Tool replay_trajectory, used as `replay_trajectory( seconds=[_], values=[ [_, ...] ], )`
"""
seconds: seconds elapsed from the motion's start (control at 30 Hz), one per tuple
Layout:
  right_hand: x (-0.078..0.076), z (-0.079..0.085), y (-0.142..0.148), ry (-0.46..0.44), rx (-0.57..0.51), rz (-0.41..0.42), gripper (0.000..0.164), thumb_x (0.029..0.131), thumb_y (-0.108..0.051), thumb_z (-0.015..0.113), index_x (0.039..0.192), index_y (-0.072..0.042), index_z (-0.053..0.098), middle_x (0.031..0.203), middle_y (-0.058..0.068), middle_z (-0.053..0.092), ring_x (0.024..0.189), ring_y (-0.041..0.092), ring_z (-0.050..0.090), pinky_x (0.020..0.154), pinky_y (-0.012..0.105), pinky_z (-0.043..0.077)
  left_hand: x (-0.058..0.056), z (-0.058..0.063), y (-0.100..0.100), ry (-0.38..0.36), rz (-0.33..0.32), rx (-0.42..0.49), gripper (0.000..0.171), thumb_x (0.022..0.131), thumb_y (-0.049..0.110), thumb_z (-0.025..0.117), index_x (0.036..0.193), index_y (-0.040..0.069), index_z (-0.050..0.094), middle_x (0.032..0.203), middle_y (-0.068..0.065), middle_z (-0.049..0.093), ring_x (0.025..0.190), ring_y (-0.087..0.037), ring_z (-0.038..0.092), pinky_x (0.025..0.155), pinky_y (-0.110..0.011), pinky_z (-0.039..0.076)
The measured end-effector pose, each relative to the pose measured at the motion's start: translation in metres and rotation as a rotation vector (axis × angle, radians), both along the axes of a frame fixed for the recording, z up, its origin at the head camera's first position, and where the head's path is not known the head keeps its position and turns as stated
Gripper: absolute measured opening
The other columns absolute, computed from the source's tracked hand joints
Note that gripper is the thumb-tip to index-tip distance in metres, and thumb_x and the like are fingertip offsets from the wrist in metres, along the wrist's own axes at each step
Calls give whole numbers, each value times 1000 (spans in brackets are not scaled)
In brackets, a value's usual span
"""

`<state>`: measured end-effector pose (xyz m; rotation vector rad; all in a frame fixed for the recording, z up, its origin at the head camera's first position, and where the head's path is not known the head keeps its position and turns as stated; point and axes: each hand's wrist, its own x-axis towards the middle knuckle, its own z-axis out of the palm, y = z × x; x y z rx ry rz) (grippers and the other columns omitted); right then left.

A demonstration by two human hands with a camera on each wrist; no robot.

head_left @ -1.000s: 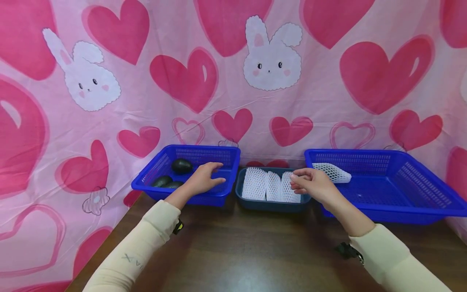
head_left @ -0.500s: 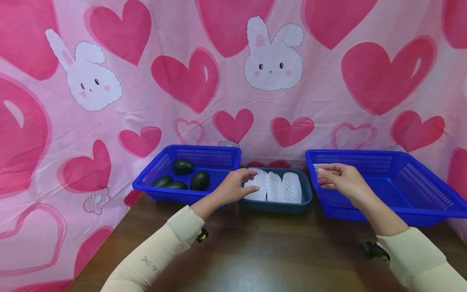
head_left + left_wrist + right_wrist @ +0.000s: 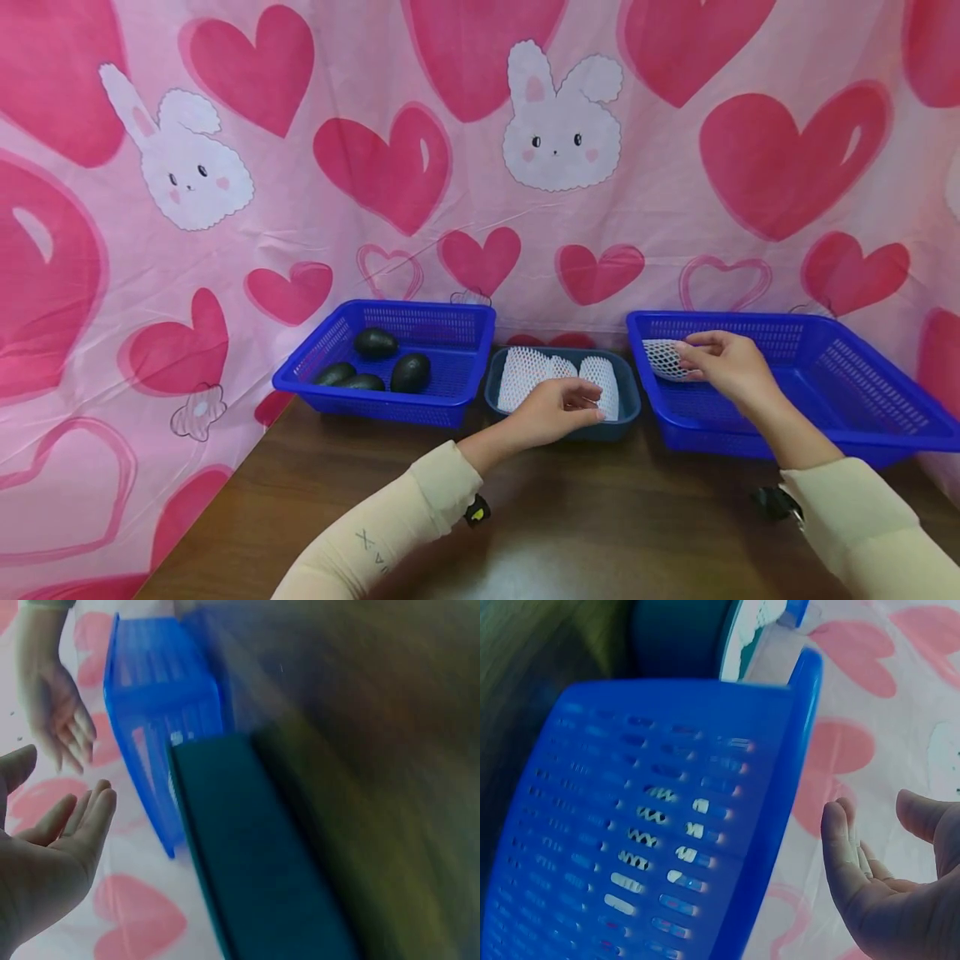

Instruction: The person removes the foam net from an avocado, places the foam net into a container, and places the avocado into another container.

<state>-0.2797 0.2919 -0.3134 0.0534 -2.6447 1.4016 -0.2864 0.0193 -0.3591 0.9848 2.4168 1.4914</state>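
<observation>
My left hand [image 3: 553, 410] hovers over the front of the dark teal bin [image 3: 630, 410], where several white foam net sleeves [image 3: 525, 375] stand; it partly covers them. The left wrist view shows its fingers [image 3: 94, 821] loosely bent, thumb apart, holding nothing. Over the left part of the right blue basket [image 3: 795, 442] is my right hand [image 3: 731, 367]. Beside its fingertips lies a foam net [image 3: 663, 360] with something dark showing through the mesh. In the right wrist view, a gap separates the thumb from the gently curved fingers [image 3: 844, 855], and nothing sits between them.
Several dark avocados [image 3: 410, 372] lie in the left blue basket [image 3: 450, 408]. All three containers stand in a row at the back of the brown wooden table [image 3: 585, 533]. Behind them hangs a pink cloth [image 3: 465, 192] with hearts and rabbits.
My left hand has moved right, from over the left basket to the teal bin, uncovering an avocado. My right hand has shifted from the bin to over the right basket.
</observation>
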Motion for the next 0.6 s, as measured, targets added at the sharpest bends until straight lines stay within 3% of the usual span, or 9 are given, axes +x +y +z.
replay_trajectory(
  seconds=[0.2,0.37,0.6],
  values=[
    [-11,-1,5,-32,90,-30,70,98,-43,55,131,18,44,119,37,56,92,35,68,81,47,54,8,-9,29,-113,-4,28,36,90,21,71,120,3,66,102,4,69,86,0,61,77,-17,50],
    [-22,-1,8,-112,175,6,72,98,-41,55,131,21,40,120,39,54,98,41,64,83,48,53,12,-14,52,-188,41,36,37,88,21,72,119,0,66,91,6,69,80,-4,63,72,-18,50],
    [-31,6,14,-214,301,36,75,95,-41,60,131,22,40,127,43,44,102,47,60,86,55,49,15,-23,77,-486,79,282,43,89,8,70,124,-13,56,90,-9,71,88,-27,70,80,-38,55]
  ],
)
